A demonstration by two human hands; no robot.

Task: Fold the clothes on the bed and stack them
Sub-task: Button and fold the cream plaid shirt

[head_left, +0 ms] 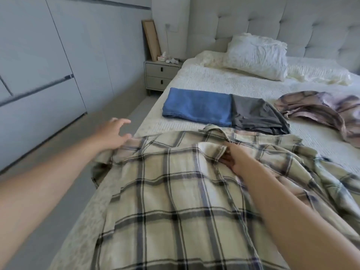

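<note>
A cream plaid shirt (171,191) with dark checks lies spread over the near part of the bed (224,82). My left hand (113,133) hovers with fingers spread over the shirt's left shoulder, at the bed's left edge. My right hand (233,158) lies on the shirt's chest just below the collar, with a fold of its front edge pinched between thumb and fingers. Beyond the shirt lie a folded blue garment (196,108) and a folded grey garment (255,115), side by side. A pinkish plaid garment (321,112) lies crumpled at the right.
A white pillow (257,55) and rumpled bedding sit by the padded headboard (292,22). A grey nightstand (161,75) with a leaning wooden frame stands left of the bed. Grey wardrobe doors (48,65) line the left wall across a strip of floor.
</note>
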